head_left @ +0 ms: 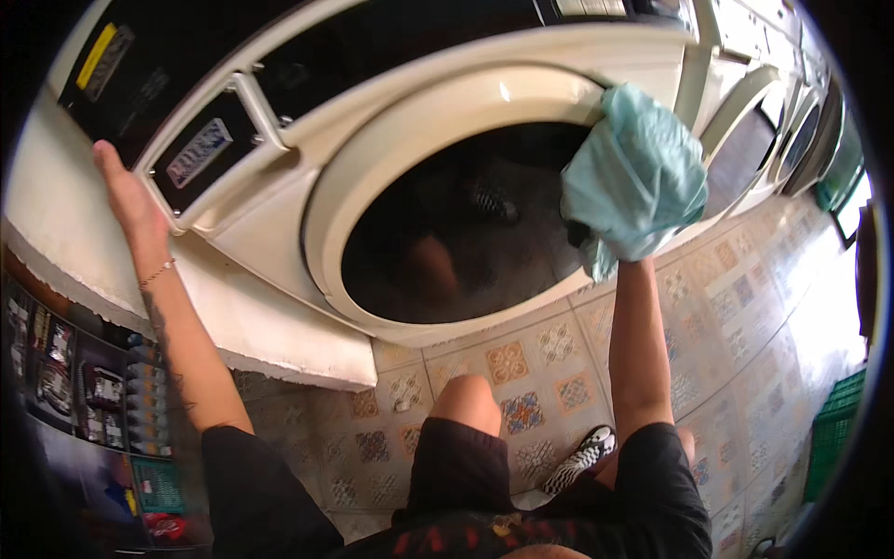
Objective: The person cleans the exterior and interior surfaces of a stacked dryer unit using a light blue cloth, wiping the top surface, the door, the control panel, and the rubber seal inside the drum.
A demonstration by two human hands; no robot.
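A front-loading laundry machine with a round cream door [412, 115] and dark door glass [447, 230] stands before me. My right hand is hidden in a crumpled pale teal cloth [635, 175], and only the wrist shows below it. The cloth lies over the right part of the door rim, in front of the glass. A small dark patch shows at the cloth's lower left edge. My left hand [133, 202] holds nothing and is flat beside the left edge of a framed panel [202, 154] bearing a label. Whether it presses on the surface is hard to tell.
More round-door machines [744, 140] line up to the right. A white ledge [300, 353] juts out at lower left, near shelves of packaged goods [77, 377]. A green crate [838, 433] stands at right on the patterned tile floor [559, 342].
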